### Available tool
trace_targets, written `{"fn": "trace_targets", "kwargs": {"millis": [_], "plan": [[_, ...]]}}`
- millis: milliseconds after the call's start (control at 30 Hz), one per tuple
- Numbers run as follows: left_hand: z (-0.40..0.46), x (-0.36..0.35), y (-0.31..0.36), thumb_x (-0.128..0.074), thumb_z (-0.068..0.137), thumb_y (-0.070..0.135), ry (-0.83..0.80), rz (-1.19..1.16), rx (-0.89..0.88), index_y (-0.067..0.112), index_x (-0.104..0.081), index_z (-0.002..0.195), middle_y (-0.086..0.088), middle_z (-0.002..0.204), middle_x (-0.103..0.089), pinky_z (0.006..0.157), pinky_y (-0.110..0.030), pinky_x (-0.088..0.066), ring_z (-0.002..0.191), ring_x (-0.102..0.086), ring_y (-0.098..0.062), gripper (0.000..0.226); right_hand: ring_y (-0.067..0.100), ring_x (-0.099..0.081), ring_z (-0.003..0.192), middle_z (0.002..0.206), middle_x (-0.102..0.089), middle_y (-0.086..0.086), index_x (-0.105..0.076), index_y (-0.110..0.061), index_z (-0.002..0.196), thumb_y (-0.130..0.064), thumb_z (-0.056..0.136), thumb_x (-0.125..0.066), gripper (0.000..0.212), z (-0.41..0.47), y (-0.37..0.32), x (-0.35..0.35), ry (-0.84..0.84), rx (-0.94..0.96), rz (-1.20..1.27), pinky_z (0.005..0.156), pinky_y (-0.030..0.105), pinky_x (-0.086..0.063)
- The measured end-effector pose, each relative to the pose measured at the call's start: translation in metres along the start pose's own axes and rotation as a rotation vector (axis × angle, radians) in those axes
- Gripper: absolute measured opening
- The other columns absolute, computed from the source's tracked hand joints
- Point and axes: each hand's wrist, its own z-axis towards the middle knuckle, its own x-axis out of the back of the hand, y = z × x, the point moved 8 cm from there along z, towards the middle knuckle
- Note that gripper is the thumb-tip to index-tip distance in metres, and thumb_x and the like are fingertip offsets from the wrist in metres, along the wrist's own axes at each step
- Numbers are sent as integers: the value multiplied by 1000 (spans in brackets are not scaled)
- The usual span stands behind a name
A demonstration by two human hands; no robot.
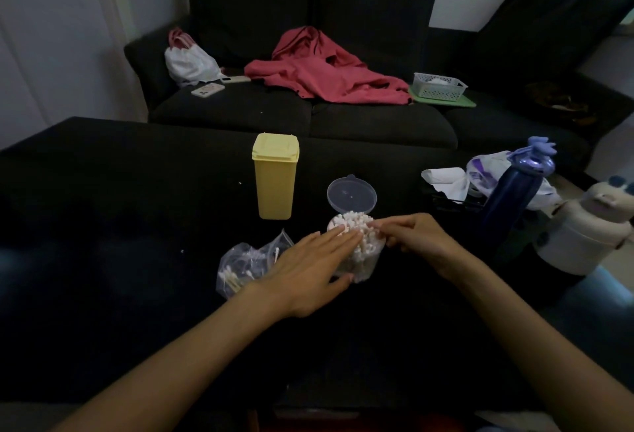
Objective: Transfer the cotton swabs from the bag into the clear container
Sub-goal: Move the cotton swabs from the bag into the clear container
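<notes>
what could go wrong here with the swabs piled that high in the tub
The white cotton swabs stand above the rim of the small clear round container, so its hinged clear lid may not shut, or swabs could spill onto the dark table. The left hand presses the container's side and could tip it. Some swabs remain in the crumpled clear plastic bag.

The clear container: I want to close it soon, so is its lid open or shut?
Open: the lid stands hinged back behind the clear container.
</notes>
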Motion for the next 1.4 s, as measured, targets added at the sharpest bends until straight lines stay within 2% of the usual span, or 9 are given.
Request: {"fn": "trace_targets", "kwargs": {"millis": [133,300,500,633,767,1000,1100,1200,1400], "plan": [[2,-2,1,-34,99,40,-6,123,-25,23,0,151,4,160,-3,112,-21,12,145,1,-3,65,-3,-62,84,93,-67,-11,-69,-21,101,-23,90,-60,15,-6,2,-7,95,183,22,64,11,-47],[6,-7,0,-37,98,39,-43,136,-22,22,2,151,3,160,0,112,-23,12,146,2,-5,68,9,-65,91,96,-69,-1,-73,-25,91,-25,83,-69,8,-7,15,-13,248,240,54,79,22,-52],[1,-6,-3,-46,95,40,43,-56,57,20,6,151,3,160,3,112,-17,11,143,8,0,79,7,-54,80,90,-53,-5,-74,-26,86,-26,75,-76,11,-12,7,-7,470,288,-203,65,17,-41],[14,-3,-11,-43,96,40,-5,-34,94,22,8,151,5,160,8,113,-23,9,144,10,-4,77,9,-58,87,101,-59,1,-73,-28,81,-24,72,-78,11,-4,23,-8,423,165,-38,65,13,-41],[26,-7,-10,-33,98,39,-86,105,60,18,4,152,1,160,6,115,-26,9,146,7,-7,69,3,-62,78,87,-68,-3,-71,-22,85,-16,81,-71,7,-6,35,-18,278,93,342,65,14,-46],[28,-8,-15,-34,97,42,-68,209,33,15,-4,153,-1,160,1,116,-30,9,146,6,-9,69,13,-59,81,88,-62,2,-65,-20,80,-12,74,-77,16,3,42,-14,383,2,333,74,29,-53],[30,-7,-17,-43,95,27,-111,-23,67,18,-3,152,1,161,0,116,-28,8,146,6,-7,70,12,-58,77,96,-63,9,-62,-11,86,-11,76,-74,16,3,38,-17,396,1,323,60,22,-44],[23,8,-20,-45,92,7,-64,-348,106,24,-5,152,4,160,-2,116,-27,5,145,6,-4,74,13,-60,82,98,-64,6,-63,-9,95,-20,78,-74,23,-1,34,-16,360,12,375,64,24,-47],[-28,47,-59,-44,92,-2,164,-505,264,29,-50,133,12,151,-32,115,-31,-23,142,-20,-7,52,9,-56,74,85,-57,0,-59,-13,89,-23,70,-81,30,-11,27,-15,359,97,137,57,20,-42]]}}
